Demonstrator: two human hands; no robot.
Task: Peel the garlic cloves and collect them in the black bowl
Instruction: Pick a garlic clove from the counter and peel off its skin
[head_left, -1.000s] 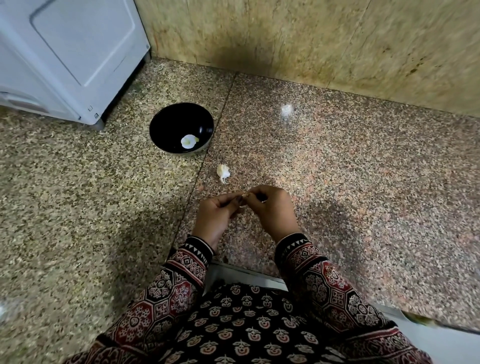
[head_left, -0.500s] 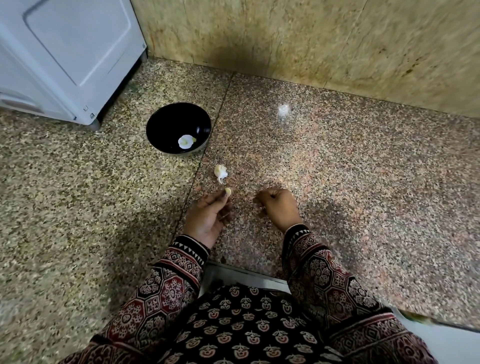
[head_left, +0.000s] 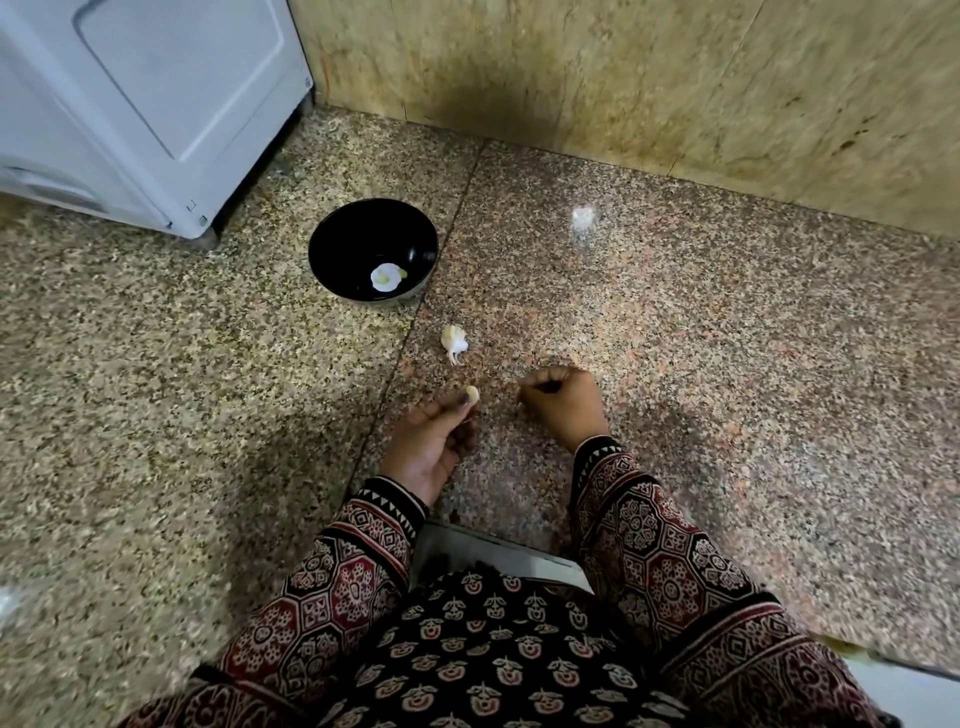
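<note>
A black bowl (head_left: 332, 244) stands on the speckled counter and holds one pale peeled clove (head_left: 387, 276). Just below the bowl lies a white unpeeled garlic piece (head_left: 453, 339). My left hand (head_left: 434, 441) pinches a small peeled garlic clove (head_left: 472, 393) between thumb and fingertips, palm up, short of the unpeeled piece. My right hand (head_left: 563, 402) rests beside it on the counter with its fingers curled tight; whether peel is inside them I cannot tell.
A white appliance (head_left: 140, 104) stands at the back left, close to the bowl. A beige stone wall (head_left: 623, 78) runs along the back. The counter's front edge (head_left: 493, 556) lies just behind my wrists.
My hands were joined on the clove a second ago and have come apart. The left hand keeps the clove and has edged toward the bowl; the right hand has dropped to the counter.
</note>
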